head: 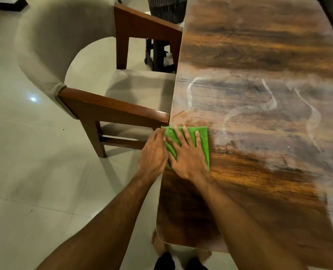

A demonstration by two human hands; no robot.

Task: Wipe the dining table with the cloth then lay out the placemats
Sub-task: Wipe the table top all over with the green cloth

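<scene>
Green cloth [201, 141] lay flat on the wood surface [259, 55], right at its near-left edge & under both hands. It was folded into a rough rectangle w/ sides square to that edge. Its far edge pointed away from the person; the long axis was hard to call, since the hands covered approx. half of it.

Right hand [187, 158] pressed on top, fingers [185, 133] straight & spread, tips just short of the cloth's far edge. Left hand [153, 152] sat at the surface's edge, touching the cloth's left side. It was motion-blurred w/ its fingertips hidden, so couldn't tell if it gripped or just rested.

Beyond the right fingers, pale wipe streaks [270, 102] curved across the wood. Left of the left fingers, a padded chair [51, 45] was tucked in against the edge. Surface's far end & right side were cut off by the frame.
</scene>
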